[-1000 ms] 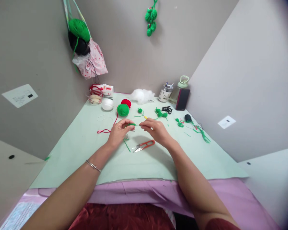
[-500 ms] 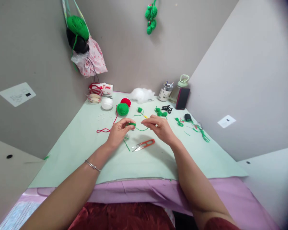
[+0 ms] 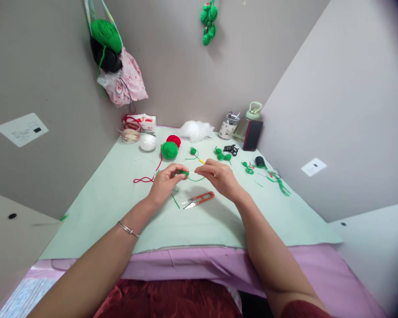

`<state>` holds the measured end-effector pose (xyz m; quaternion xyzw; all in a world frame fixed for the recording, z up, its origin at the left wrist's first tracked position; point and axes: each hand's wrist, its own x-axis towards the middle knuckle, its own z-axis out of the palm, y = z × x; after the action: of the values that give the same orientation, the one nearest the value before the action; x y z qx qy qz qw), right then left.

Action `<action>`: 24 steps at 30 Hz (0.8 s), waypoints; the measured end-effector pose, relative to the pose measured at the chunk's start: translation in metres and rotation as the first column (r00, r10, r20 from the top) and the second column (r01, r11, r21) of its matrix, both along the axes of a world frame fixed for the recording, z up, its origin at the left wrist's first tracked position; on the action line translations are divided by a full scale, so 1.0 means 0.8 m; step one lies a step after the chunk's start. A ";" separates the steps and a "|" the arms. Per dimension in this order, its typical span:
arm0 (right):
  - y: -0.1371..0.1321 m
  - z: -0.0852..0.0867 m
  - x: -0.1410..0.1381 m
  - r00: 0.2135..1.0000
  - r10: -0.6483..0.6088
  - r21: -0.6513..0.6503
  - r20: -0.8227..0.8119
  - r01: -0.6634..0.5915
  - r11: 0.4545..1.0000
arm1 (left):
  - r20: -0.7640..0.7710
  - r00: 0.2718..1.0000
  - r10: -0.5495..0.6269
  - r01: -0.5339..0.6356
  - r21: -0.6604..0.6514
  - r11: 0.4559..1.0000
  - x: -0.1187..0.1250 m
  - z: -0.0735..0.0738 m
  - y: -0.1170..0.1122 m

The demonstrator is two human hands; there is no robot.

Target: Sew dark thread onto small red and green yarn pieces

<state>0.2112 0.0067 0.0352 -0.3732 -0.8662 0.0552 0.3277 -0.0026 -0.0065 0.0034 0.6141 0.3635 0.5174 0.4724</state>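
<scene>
My left hand (image 3: 165, 182) pinches a small green yarn piece (image 3: 183, 172) above the pale green mat (image 3: 112, 198). My right hand (image 3: 220, 176) is closed on a thin needle or hook with a green strand (image 3: 196, 179) looping down from it to the piece; the tool is too thin to name. Both hands hover just above the mat, close together. Orange thread snips (image 3: 199, 199) lie on the mat right under them. A loose green strand (image 3: 175, 201) trails below my left hand.
Behind the hands sit a green yarn ball (image 3: 169, 150), red ball (image 3: 174, 140), white ball (image 3: 148, 142), stuffing (image 3: 194, 130), small green crochet bits (image 3: 222, 155), a cup of tools (image 3: 227, 127), a bottle (image 3: 248, 123) and phone (image 3: 252, 136). Yarn hangs in a bag (image 3: 114, 57).
My right hand drew away to the right, pulling a loop of green strand out, then came back slightly toward the piece. My left hand kept its pinch and barely moved.
</scene>
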 end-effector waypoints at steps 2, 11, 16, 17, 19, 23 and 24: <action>0.000 0.000 0.001 1.000 -0.008 0.000 0.013 0.008 1.000 | -0.003 1.000 -0.002 0.002 0.001 1.000 0.000 0.001 -0.001; -0.003 0.005 -0.001 1.000 0.031 -0.013 0.005 -0.031 0.999 | -0.003 0.999 -0.044 0.044 -0.025 0.999 0.002 0.007 -0.004; -0.004 0.007 -0.001 0.996 0.091 -0.035 -0.016 -0.092 0.995 | 0.037 0.991 -0.128 0.132 -0.119 0.984 0.002 0.010 -0.004; -0.004 0.007 -0.001 0.994 0.103 -0.041 -0.023 -0.104 0.994 | 0.045 0.989 -0.144 0.149 -0.132 0.980 0.002 0.011 -0.004; -0.004 0.007 -0.002 0.991 0.128 -0.056 -0.039 -0.130 0.990 | 0.062 0.984 -0.168 0.175 -0.148 0.973 0.002 0.010 -0.003; -0.003 0.005 -0.004 0.988 0.135 -0.051 -0.074 -0.139 0.989 | 0.094 0.979 -0.178 0.193 -0.174 0.966 0.001 0.010 -0.003; -0.003 0.005 -0.005 0.990 0.119 -0.038 -0.080 -0.122 0.992 | 0.103 0.979 -0.178 0.194 -0.180 0.964 0.001 0.010 -0.003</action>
<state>0.2075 0.0046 0.0391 -0.3245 -0.8725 0.1079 0.3491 -0.0018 -0.0088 0.0114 0.5752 0.3309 0.4598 0.5901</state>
